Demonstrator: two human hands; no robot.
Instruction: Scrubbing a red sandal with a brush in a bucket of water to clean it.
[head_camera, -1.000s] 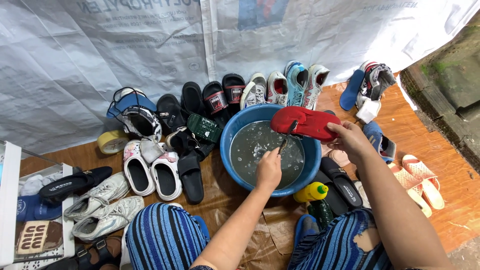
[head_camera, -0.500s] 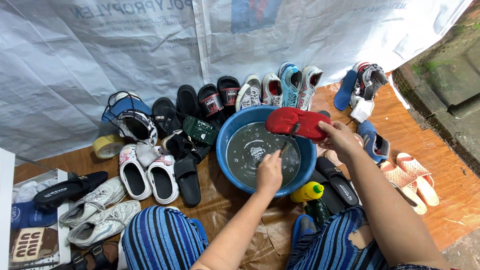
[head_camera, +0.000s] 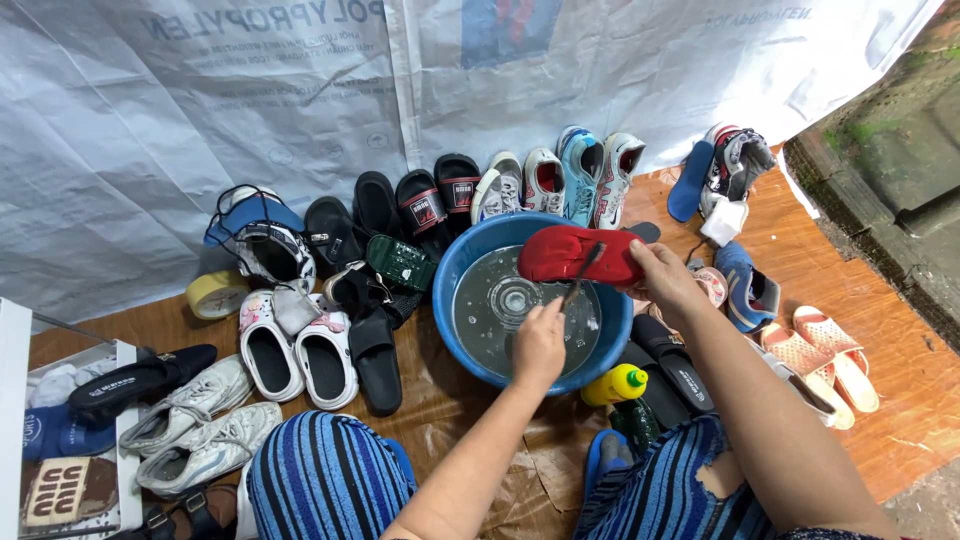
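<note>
Wooden floor holds a blue basin (head_camera: 450, 300); over its far rim the right hand (head_camera: 665, 280) clamps a red shoe (head_camera: 570, 255) lying crosswise; nearer, the left hand (head_camera: 540, 345) grips a brush (head_camera: 582, 275) angled up against it.

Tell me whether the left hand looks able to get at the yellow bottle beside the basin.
Probably yes: the left hand is close to the yellow bottle, nothing between, though it already holds a brush.

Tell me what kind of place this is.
Likely a makeshift outdoor shoe-washing spot on the ground: rows of shoes and sandals, a blue basin of water, a white tarp backdrop. The right hand holds a red shoe over the basin.
</note>
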